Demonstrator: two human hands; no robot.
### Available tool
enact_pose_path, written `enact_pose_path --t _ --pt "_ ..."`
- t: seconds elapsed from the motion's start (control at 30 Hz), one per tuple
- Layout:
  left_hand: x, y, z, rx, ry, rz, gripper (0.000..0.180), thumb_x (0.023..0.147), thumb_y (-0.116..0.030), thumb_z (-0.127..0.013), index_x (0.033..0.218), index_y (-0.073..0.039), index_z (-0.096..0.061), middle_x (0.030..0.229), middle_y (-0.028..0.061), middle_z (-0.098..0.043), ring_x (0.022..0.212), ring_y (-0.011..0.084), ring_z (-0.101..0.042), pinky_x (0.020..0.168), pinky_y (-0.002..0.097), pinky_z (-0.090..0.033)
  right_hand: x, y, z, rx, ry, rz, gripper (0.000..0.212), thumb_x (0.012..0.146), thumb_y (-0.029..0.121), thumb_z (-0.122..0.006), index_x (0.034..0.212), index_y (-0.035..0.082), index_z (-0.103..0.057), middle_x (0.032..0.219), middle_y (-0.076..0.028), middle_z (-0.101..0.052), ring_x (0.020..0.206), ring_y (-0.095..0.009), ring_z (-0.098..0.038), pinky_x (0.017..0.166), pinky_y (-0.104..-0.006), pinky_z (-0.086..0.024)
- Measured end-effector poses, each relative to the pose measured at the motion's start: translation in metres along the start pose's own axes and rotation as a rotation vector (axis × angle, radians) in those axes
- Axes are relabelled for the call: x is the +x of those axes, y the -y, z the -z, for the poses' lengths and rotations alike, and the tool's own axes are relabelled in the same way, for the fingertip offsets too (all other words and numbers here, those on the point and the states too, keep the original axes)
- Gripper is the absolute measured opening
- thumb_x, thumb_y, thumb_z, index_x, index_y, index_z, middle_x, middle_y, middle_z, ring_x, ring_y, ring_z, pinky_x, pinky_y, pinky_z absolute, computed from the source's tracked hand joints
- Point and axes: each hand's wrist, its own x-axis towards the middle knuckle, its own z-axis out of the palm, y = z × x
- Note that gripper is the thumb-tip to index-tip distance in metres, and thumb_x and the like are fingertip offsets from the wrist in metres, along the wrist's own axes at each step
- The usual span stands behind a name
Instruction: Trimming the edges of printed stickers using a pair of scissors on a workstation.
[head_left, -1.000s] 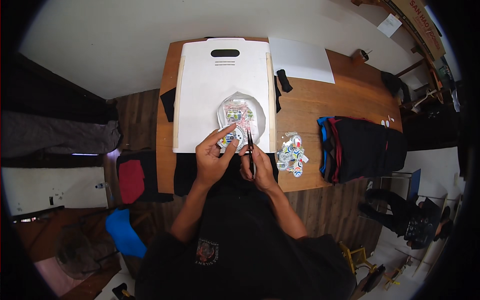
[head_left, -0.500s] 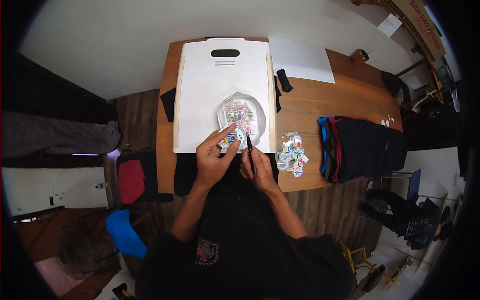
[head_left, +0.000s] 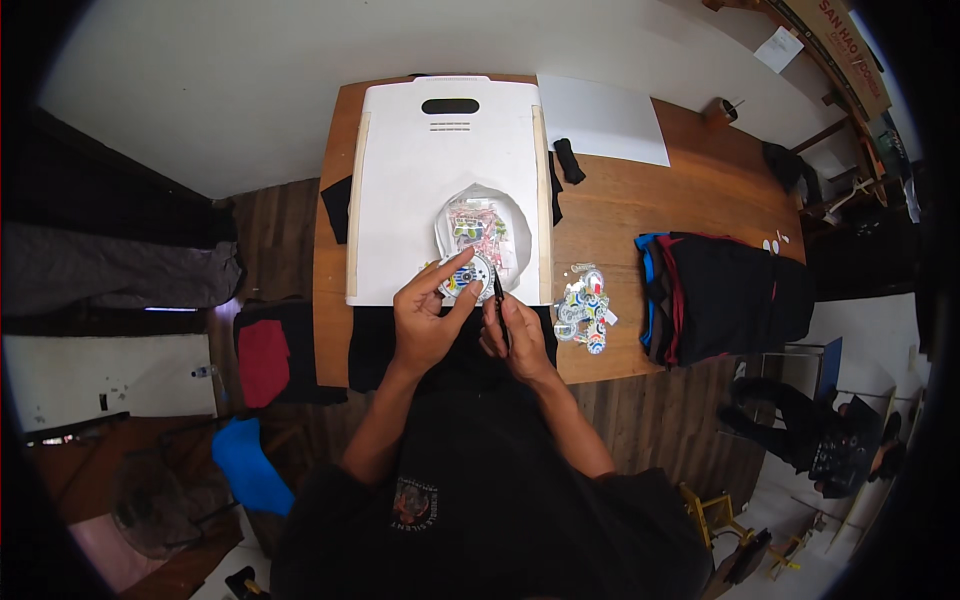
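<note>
In my left hand (head_left: pixel 428 315) is a round printed sticker (head_left: pixel 466 277), pinched between thumb and fingers near the front edge of a white board. My right hand (head_left: pixel 518 338) is closed around a pair of slim black scissors (head_left: pixel 499 286), whose tip meets the sticker's right edge. Just beyond both hands, a white bowl (head_left: pixel 524 235) holds printed paper scraps (head_left: pixel 480 232). To the right on the table lies a loose heap of cut-out stickers (head_left: pixel 585 308).
The white board (head_left: pixel 400 190) lies on a wooden table (head_left: pixel 620 205). Folded dark clothes (head_left: pixel 725 300) are stacked at the right. A black roll (head_left: pixel 568 161) and a white sheet (head_left: pixel 605 115) lie farther back. Another person (head_left: pixel 840 445) is at the far right.
The round sticker has turned slightly in my left fingers. Both hands stay in nearly the same place, and the scissors remain at the sticker's edge.
</note>
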Motion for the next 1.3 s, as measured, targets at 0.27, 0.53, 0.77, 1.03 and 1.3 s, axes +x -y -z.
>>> enact_pose_path --t 0.27,0.53,0.77,1.03,1.3 --pt "0.0006 0.0006 0.0002 0.001 0.004 0.007 0.043 0.087 0.014 -0.065 0.129 0.01 -0.059 0.109 0.0117 -0.063 0.102 0.0127 -0.061 0.087 0.022 -0.05 0.0007 0.0 -0.001 0.01 -0.008 0.002 0.039 0.11 0.038 -0.032 0.095 0.006 -0.049 0.055 0.004 -0.034 0.044 -0.006 -0.028 0.046 -0.022 -0.027" --pt "0.001 0.0008 -0.0011 -0.023 -0.002 0.017 0.043 0.087 0.015 -0.066 0.129 0.01 -0.059 0.111 0.0121 -0.063 0.103 0.0132 -0.061 0.089 0.0225 -0.05 0.0013 -0.0019 0.001 0.015 -0.012 0.009 0.039 0.11 0.037 -0.031 0.094 0.006 -0.049 0.055 0.004 -0.033 0.044 -0.006 -0.027 0.046 -0.0222 -0.027" --pt "0.0016 0.0013 -0.0003 -0.037 -0.001 0.022 0.043 0.087 0.015 -0.066 0.129 0.01 -0.059 0.111 0.0123 -0.063 0.104 0.0135 -0.061 0.089 0.0229 -0.05 0.0024 0.0005 -0.0019 -0.001 -0.018 0.013 0.039 0.11 0.037 -0.031 0.093 0.006 -0.049 0.055 0.004 -0.033 0.044 -0.006 -0.027 0.046 -0.0223 -0.027" --pt "0.0 0.0009 0.0014 -0.034 0.001 0.051 0.044 0.087 0.014 -0.066 0.129 0.009 -0.059 0.111 0.0122 -0.063 0.104 0.0131 -0.062 0.088 0.0222 -0.05 0.0029 0.0043 -0.0023 0.001 -0.002 0.023 0.039 0.11 0.038 -0.032 0.093 0.007 -0.049 0.055 0.004 -0.033 0.044 -0.006 -0.027 0.046 -0.0222 -0.026" --pt "-0.0001 0.0006 0.0016 -0.046 0.015 0.032 0.043 0.087 0.014 -0.066 0.129 0.009 -0.059 0.11 0.0113 -0.063 0.102 0.012 -0.061 0.087 0.021 -0.05 0.0014 0.0059 -0.0035 -0.016 0.002 0.022 0.039 0.11 0.038 -0.034 0.093 0.007 -0.049 0.055 0.004 -0.033 0.044 -0.006 -0.027 0.046 -0.0222 -0.025"
